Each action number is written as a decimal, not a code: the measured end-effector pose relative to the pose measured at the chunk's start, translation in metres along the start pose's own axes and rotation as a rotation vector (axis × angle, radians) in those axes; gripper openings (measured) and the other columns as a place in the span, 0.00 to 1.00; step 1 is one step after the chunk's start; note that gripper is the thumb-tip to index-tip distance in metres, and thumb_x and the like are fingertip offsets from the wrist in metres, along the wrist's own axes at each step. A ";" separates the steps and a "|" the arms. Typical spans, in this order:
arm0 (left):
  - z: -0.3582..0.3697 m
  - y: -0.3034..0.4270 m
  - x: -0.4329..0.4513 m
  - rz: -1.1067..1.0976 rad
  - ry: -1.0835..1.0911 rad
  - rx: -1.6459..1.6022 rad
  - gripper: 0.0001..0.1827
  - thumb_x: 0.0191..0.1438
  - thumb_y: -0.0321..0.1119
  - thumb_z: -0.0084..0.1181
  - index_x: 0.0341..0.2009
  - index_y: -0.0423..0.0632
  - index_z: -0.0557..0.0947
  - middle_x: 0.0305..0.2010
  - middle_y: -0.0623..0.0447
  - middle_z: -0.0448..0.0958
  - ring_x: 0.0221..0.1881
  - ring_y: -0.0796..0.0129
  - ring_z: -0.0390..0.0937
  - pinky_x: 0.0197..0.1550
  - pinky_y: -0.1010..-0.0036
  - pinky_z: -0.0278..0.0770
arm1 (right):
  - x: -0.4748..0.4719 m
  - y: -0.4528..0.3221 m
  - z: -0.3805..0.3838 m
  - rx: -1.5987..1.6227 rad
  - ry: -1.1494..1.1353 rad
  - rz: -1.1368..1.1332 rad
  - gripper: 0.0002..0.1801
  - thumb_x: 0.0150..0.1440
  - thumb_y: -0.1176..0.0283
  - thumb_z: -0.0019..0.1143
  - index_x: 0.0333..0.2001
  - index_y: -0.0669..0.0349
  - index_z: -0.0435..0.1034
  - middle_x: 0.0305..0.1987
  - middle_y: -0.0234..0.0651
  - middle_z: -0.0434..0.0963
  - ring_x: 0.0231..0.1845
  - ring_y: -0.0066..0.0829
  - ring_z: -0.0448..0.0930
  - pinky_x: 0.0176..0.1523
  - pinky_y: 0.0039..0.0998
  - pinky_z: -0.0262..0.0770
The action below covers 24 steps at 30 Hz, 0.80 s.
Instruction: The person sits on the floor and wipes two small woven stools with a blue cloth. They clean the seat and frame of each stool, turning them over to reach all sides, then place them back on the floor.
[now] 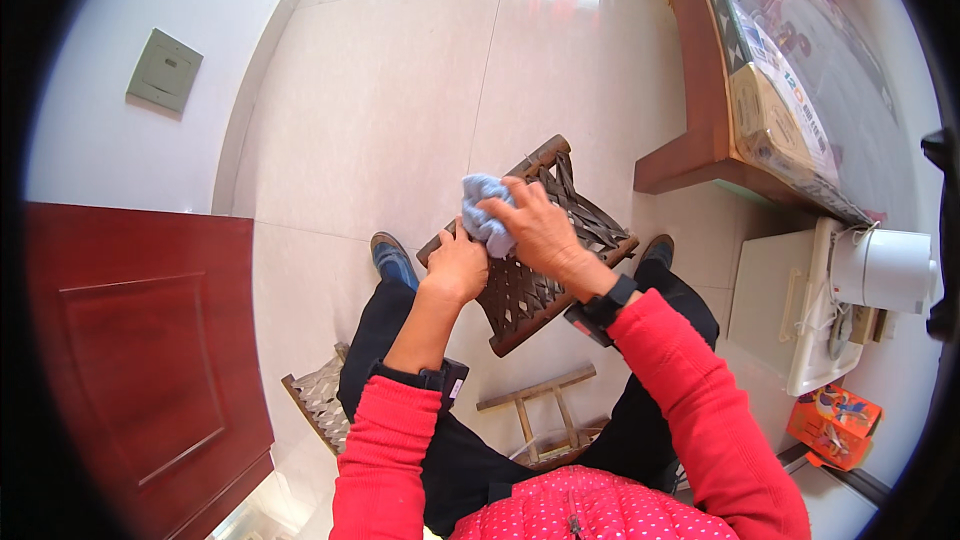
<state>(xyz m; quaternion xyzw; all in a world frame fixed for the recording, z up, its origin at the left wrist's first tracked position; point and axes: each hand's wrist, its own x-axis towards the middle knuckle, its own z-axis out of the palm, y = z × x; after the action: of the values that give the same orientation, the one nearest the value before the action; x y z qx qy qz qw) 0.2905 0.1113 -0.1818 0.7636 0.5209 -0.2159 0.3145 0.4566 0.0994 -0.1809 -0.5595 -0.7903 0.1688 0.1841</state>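
Observation:
A small stool (519,298) with dark wooden rails and a woven strap seat stands tilted between my knees. My left hand (459,268) grips its far rail near the left end, fingers over the wood. Bunched in my right hand (546,234) is a light blue cloth (481,204), pressed against the same rail just right of my left fingers. Part of the rail is hidden beneath the cloth and both hands.
Below my legs lies a wooden frame (546,394) with crossbars; another woven seat (322,394) is beside my left leg. A red wooden door (142,360) is at left. At right stand a wooden table (694,157), a white cabinet (772,304) and an orange box (834,426).

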 end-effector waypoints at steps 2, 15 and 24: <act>0.002 0.000 0.001 0.009 -0.001 0.006 0.25 0.58 0.32 0.49 0.61 0.41 0.70 0.73 0.33 0.49 0.68 0.32 0.56 0.61 0.50 0.71 | 0.004 -0.001 0.012 -0.078 0.012 -0.024 0.30 0.43 0.80 0.62 0.51 0.43 0.71 0.59 0.39 0.66 0.52 0.46 0.72 0.46 0.38 0.80; 0.006 -0.007 -0.005 0.034 0.093 0.042 0.22 0.58 0.42 0.55 0.51 0.40 0.73 0.70 0.30 0.53 0.61 0.35 0.65 0.59 0.51 0.72 | 0.015 0.049 -0.048 -0.211 0.194 0.346 0.31 0.43 0.82 0.61 0.52 0.43 0.71 0.58 0.39 0.68 0.51 0.47 0.73 0.48 0.41 0.79; 0.012 -0.007 0.000 0.023 0.074 0.038 0.20 0.58 0.38 0.51 0.54 0.45 0.76 0.74 0.39 0.50 0.66 0.37 0.59 0.54 0.45 0.74 | 0.012 0.009 0.026 -0.270 -0.025 -0.035 0.18 0.52 0.73 0.55 0.46 0.43 0.75 0.59 0.39 0.68 0.53 0.43 0.72 0.46 0.35 0.79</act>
<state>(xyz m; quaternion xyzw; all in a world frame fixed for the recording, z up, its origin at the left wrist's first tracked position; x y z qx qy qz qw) 0.2836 0.1045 -0.1926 0.7829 0.5190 -0.1939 0.2829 0.4479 0.1124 -0.2072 -0.5631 -0.8178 0.0645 0.1003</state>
